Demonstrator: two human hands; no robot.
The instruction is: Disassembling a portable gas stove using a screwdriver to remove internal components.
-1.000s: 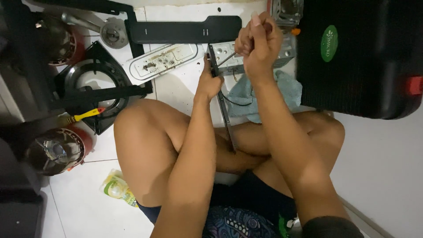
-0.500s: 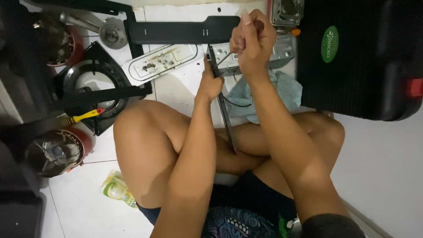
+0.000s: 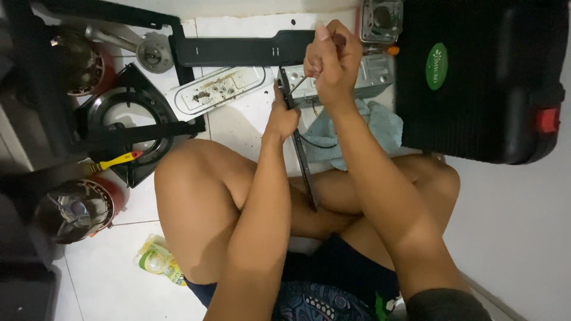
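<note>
While gripped: one screwdriver (image 3: 303, 80), one frame (image 3: 297, 142).

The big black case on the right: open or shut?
Shut. The black case shows its unbroken ribbed lid from above, the red latch lies against its edge, and nothing inside shows.

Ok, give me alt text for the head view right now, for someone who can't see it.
A person sits cross-legged on a white tiled floor, right hand fisted around a thin tool, left hand steadying a dark metal strip that slants down to the legs. Around them lie a black case, a blue cloth and dismantled stove parts.
</note>
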